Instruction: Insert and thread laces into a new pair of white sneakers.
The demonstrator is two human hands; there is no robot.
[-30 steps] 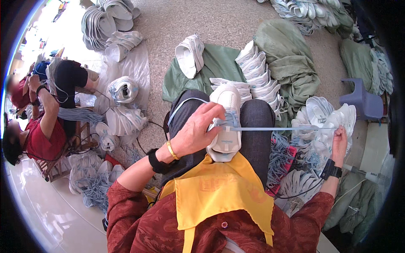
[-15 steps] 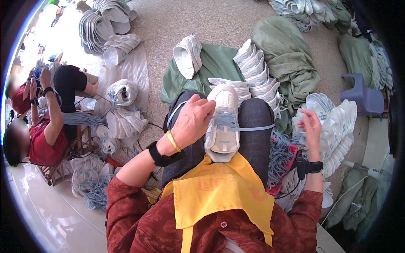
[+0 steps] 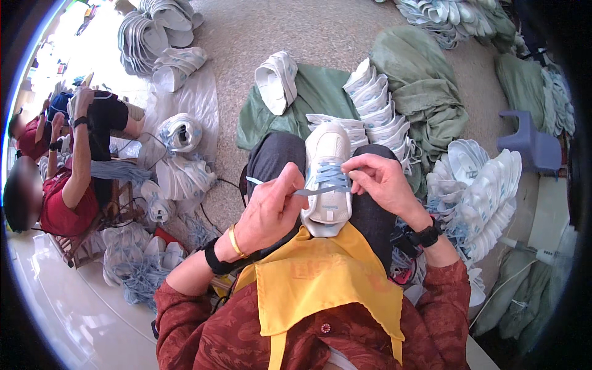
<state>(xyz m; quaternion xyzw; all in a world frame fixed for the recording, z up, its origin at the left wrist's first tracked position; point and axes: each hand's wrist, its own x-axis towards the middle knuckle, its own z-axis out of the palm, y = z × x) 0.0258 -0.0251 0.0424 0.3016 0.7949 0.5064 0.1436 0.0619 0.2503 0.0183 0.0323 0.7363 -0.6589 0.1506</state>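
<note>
A white sneaker (image 3: 327,148) sits upright between my knees, its toe pointing away from me. Light blue shoelace (image 3: 332,176) crosses its tongue through the eyelets. My left hand (image 3: 271,200) is closed left of the shoe, pinching a flat stretch of lace that runs across the opening. On the other side, my right hand (image 3: 383,184) pinches at the lace along the right eyelet edge; its fingertips partly hide what they grip. A yellow apron (image 3: 330,283) covers my lap, reaching the sneaker's heel.
Stacked white shoe uppers (image 3: 382,111) lie ahead on a green cloth (image 3: 333,83); more stacks (image 3: 487,191) stand at right, near a blue-grey stool (image 3: 530,142). At left, a person in red (image 3: 68,200) sits beside blue lace bundles (image 3: 120,171). A pink basket (image 3: 404,271) is partly hidden by my right arm.
My right hand has come in from the far right to the shoe's eyelets. My left hand has dropped lower and left, drawing a lace across the tongue.
</note>
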